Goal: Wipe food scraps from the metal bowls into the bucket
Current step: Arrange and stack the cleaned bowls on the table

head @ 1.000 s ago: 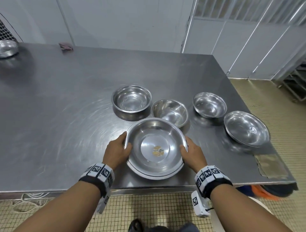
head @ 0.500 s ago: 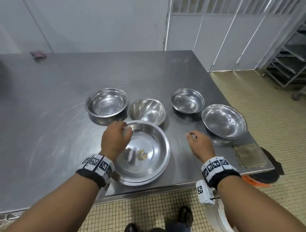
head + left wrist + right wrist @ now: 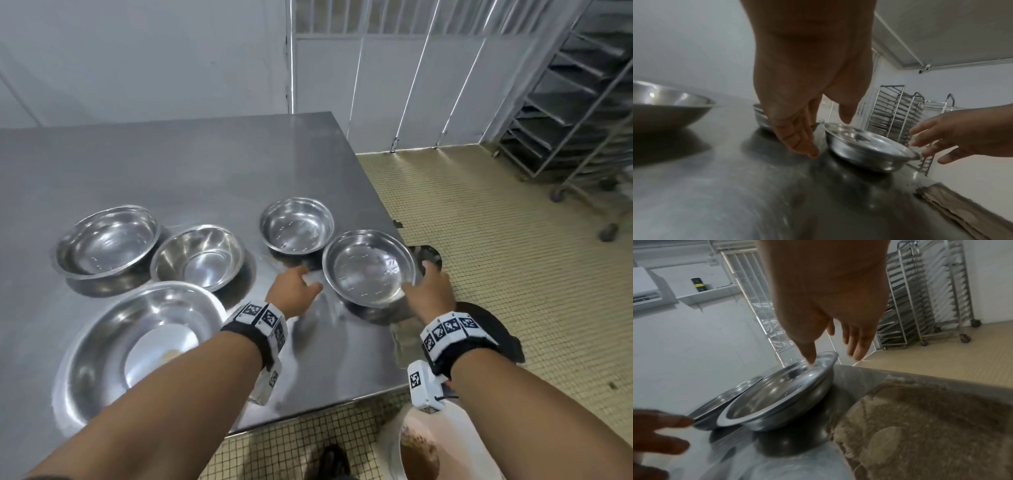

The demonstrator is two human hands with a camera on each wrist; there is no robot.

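Steel surface [image 3: 178, 164], brushed and scuffed, right edge running near to far beside a yellow small-tiled floor [image 3: 513, 240]. White walls; white barred gate [image 3: 376, 68] behind the far right corner. Wheeled metal tray racks [image 3: 565, 102] at far right.

Bowls counted: five on the surface, all upright.
- large shallow bowl [image 3: 137, 349], near left, pale smear at its bottom
- deep bowl [image 3: 106, 243], far left
- middle bowl [image 3: 198, 257], just right of it, the two near touching
- small bowl [image 3: 296, 226], far right of centre
- wide bowl [image 3: 370, 267], nearest the right edge, close beside the small one

One brownish cloth [image 3: 920, 426] lies flat on the surface at the near right corner, just beside the wide bowl.

One white bucket [image 3: 438, 445] on the floor below the near right corner, brown scraps inside.

Left hand [image 3: 294, 291]: fingers spread wide, holding nothing, just left of the wide bowl, apart from it.
Right hand [image 3: 428, 291]: fingers extended and spread at the bowl's right rim, thumb tip at the rim; no closed grip
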